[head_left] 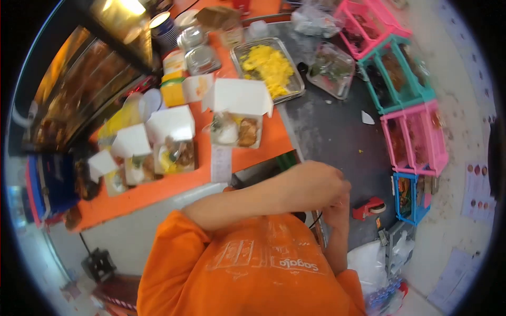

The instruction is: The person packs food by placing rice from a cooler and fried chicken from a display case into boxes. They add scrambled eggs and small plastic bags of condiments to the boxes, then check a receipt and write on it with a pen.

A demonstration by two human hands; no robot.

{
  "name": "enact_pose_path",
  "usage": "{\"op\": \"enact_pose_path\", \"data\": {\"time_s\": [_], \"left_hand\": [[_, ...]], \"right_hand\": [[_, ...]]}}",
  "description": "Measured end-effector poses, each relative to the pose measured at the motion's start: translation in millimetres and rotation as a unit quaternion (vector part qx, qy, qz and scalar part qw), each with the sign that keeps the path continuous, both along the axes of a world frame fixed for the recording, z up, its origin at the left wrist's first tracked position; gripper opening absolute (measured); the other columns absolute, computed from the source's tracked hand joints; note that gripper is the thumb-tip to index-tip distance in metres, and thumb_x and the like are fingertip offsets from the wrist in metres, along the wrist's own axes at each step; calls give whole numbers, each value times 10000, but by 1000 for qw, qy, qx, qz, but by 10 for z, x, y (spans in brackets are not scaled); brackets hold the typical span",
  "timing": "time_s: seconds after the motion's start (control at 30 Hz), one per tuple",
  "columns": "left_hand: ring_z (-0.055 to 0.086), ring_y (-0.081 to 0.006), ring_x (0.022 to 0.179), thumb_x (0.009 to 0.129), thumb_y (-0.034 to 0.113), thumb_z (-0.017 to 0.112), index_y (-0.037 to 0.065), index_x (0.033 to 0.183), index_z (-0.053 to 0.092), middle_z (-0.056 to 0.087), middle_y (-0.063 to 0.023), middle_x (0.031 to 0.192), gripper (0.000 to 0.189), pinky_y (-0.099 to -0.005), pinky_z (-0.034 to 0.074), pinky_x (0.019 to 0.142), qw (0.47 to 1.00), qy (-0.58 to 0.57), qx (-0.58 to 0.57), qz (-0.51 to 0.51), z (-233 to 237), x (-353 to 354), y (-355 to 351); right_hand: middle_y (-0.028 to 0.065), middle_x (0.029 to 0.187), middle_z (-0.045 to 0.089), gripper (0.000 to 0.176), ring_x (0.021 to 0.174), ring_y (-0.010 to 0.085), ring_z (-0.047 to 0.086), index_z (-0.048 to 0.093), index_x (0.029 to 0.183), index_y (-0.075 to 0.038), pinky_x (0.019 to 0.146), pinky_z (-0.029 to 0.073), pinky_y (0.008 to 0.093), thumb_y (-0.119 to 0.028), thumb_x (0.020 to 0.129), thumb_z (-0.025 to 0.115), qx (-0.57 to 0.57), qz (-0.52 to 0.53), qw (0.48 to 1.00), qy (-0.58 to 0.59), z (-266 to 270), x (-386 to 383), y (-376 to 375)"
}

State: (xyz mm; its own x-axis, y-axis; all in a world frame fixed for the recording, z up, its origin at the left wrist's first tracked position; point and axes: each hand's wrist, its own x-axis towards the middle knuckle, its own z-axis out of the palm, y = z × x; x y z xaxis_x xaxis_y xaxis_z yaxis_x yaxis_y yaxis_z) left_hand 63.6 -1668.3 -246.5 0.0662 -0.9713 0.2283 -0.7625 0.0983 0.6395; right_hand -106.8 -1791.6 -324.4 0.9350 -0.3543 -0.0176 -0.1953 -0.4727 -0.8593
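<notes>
My left arm reaches across my orange shirt (263, 247), and my left hand (322, 183) is at the right, its fingers curled closed. Anything inside those fingers is hidden. My right hand (336, 206) is raised beneath and against my left hand, which covers most of it; its fingers do not show. Both are in front of the dark counter (342, 152). To the left, an open white food box (240, 97) holds rice and a browned piece of food. A paper slip (221, 164) lies just below it.
More open food boxes (171, 124) stand on the orange counter (269, 142). A metal tray (298, 87) holds yellow food. Pink (443, 152), teal (387, 108) and blue baskets (416, 213) line the right wall. A red tape dispenser (363, 210) sits near my hands.
</notes>
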Motion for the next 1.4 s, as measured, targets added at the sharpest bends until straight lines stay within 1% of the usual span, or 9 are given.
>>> {"op": "enact_pose_path", "data": {"time_s": [0.07, 0.13, 0.2, 0.5, 0.83, 0.9, 1.03, 1.33, 1.4], "left_hand": [[660, -328, 806, 855, 181, 643, 95, 969, 640, 647, -118, 856, 143, -425, 541, 693, 989, 118, -23, 87, -15, 176, -19], [660, -346, 773, 886, 207, 618, 73, 929, 631, 654, -129, 823, 142, -447, 525, 665, 989, 28, 14, 144, -196, 299, -147], [661, -352, 765, 879, 207, 616, 69, 911, 629, 659, -129, 814, 142, -450, 521, 657, 989, 15, 45, 139, -430, 280, -289], [706, -281, 769, 821, 147, 636, 68, 864, 619, 682, -103, 796, 91, -386, 543, 605, 990, -79, 60, 102, -634, 148, -488], [687, -327, 778, 786, 144, 623, 64, 877, 598, 674, -121, 823, 124, -445, 530, 613, 993, -49, 32, 104, -547, 210, -472], [687, -326, 777, 779, 125, 623, 61, 875, 598, 672, -119, 816, 118, -439, 532, 613, 992, -68, 41, 101, -520, 237, -484], [704, -263, 746, 819, 126, 620, 65, 853, 631, 680, -95, 761, 70, -377, 530, 595, 990, -86, -10, 115, -444, 252, -479], [692, -300, 778, 777, 94, 621, 54, 890, 609, 675, -110, 811, 120, -417, 537, 611, 992, -61, 11, 108, -372, 273, -483], [691, -298, 779, 778, 105, 626, 55, 893, 610, 676, -111, 814, 127, -420, 537, 612, 992, -66, 9, 105, -369, 268, -483]], "right_hand": [[19, 810, 675, 143, 712, 112, 649, 652, 982, 17, 652, 534, 257, -55, 868, 702, 297, -69, 952, -10, 85, 65, -79], [14, 767, 656, 116, 674, 60, 613, 655, 943, 3, 607, 503, 235, -96, 895, 692, 270, -115, 956, 18, 440, 193, -151], [78, 671, 647, 95, 607, 115, 607, 645, 902, 10, 573, 489, 279, -82, 901, 670, 77, -36, 986, 146, 759, 377, -248], [127, 672, 640, 256, 573, 250, 626, 643, 840, -27, 561, 483, 327, -226, 780, 794, -193, 27, 971, 140, 1117, 641, -332], [127, 687, 652, 251, 601, 267, 652, 641, 828, -42, 564, 491, 336, -207, 741, 809, -256, 10, 959, 120, 1187, 667, -271], [121, 678, 634, 300, 664, 327, 642, 627, 823, -88, 585, 485, 409, -339, 769, 783, -263, 10, 955, 136, 1244, 691, -273], [122, 679, 635, 287, 657, 323, 638, 624, 814, -87, 583, 482, 411, -318, 763, 786, -273, 16, 951, 143, 1352, 747, -256], [123, 666, 635, 271, 626, 322, 638, 627, 783, -88, 563, 480, 403, -297, 749, 795, -321, 17, 936, 141, 1498, 806, -205], [120, 602, 612, 231, 497, 233, 592, 637, 773, -34, 494, 443, 321, -200, 753, 796, -334, 22, 934, 128, 1512, 817, -202]]}}
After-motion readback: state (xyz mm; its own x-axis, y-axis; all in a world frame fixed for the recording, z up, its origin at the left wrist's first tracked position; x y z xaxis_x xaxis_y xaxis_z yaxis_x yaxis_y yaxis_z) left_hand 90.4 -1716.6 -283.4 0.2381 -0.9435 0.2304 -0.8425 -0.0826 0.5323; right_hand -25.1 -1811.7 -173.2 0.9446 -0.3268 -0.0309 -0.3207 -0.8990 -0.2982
